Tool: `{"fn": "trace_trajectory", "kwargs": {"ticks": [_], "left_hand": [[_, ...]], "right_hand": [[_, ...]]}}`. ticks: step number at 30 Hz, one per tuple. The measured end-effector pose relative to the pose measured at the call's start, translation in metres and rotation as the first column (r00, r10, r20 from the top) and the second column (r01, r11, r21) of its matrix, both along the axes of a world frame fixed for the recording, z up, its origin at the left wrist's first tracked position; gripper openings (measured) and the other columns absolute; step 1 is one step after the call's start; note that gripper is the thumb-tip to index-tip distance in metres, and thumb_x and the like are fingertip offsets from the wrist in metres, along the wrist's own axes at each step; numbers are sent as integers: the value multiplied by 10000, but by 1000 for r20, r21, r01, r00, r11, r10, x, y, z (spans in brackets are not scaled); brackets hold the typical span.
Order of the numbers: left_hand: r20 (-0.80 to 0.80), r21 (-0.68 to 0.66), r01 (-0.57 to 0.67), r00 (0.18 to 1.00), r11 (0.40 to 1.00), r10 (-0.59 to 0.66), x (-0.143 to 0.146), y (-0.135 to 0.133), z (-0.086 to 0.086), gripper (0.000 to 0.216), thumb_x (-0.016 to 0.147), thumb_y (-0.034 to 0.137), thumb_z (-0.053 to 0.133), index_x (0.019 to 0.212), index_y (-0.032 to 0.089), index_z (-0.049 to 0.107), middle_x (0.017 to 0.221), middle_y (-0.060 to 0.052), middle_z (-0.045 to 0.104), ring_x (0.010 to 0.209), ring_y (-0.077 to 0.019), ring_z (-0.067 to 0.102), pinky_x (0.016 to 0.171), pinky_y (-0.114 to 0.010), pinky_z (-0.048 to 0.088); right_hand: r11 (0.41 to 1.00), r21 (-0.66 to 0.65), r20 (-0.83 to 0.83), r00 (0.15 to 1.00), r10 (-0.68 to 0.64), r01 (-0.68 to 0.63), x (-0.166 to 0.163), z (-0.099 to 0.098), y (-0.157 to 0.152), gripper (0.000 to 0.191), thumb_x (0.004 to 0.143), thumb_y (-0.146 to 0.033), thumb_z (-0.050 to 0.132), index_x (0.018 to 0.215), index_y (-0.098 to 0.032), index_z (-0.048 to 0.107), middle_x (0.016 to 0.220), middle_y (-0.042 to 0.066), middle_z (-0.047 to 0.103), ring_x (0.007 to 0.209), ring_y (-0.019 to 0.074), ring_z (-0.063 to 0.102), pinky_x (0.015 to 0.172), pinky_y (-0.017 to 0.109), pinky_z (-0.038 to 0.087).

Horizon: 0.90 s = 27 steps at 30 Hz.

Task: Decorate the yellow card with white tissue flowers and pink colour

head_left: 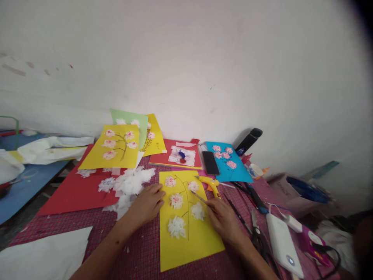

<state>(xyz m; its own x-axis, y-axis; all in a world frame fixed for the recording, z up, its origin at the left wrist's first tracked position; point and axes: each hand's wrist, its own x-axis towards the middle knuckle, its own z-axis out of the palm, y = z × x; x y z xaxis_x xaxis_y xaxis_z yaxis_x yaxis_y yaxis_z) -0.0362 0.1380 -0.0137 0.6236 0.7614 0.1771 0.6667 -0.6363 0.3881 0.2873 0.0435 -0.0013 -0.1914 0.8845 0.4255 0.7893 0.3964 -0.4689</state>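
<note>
While right hand (223, 218) pinches slim tool (199, 197), handle hidden | left hand (148, 203) loosely spread, nothing gripped

1. Left hand (150, 202): palm down, fingers loosely bent at the nearest yellow sheet's (186, 252) left edge.
2. Right hand (223, 217): thumb and fingers pinched together at its right edge.
3. Forearms (110, 243): bare, slanted inward on either side.

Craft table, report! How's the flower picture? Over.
Right hand holds paintbrush at top right flower. Left hand at left edge of yellow sheet. Glue gun by top right corner.
</note>
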Motion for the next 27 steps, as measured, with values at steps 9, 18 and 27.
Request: {"fn": "trace_trajectory", "kwargs": {"ticks": [9, 18, 27], "left_hand": [[-14, -10, 10, 1000, 1000, -10, 0, -1, 2, 179, 936, 193, 492, 1022, 209, 649, 1173, -95, 615, 1134, -271, 581, 1032, -450, 459], [-19, -3, 9, 1000, 1000, -9, 0, -2, 4, 174, 955, 208, 482, 1032, 217, 638, 1177, -89, 609, 1136, -260, 572, 1041, -440, 455], [0, 18, 13, 1000, 1000, -13, -1, 0, -3, 159, 947, 213, 510, 1042, 220, 637, 1222, -87, 602, 1153, -267, 569, 1047, -458, 462]], "right_hand": [[999, 47, 5, 1000, -25, 25, 1, -4, 9, 161, 986, -188, 508, 1013, -230, 661, 912, 68, 708, 844, 221, 690, 749, 342, 548], [1000, 21, -1, 1000, -16, 16, 3, 4, -1, 155, 977, -190, 531, 1015, -230, 676, 906, 71, 715, 819, 215, 695, 732, 329, 550], [999, 33, 20, 1000, -6, 6, 3, -4, 4, 159, 983, -179, 518, 1025, -219, 665, 916, 74, 705, 835, 215, 683, 750, 345, 555]]}}
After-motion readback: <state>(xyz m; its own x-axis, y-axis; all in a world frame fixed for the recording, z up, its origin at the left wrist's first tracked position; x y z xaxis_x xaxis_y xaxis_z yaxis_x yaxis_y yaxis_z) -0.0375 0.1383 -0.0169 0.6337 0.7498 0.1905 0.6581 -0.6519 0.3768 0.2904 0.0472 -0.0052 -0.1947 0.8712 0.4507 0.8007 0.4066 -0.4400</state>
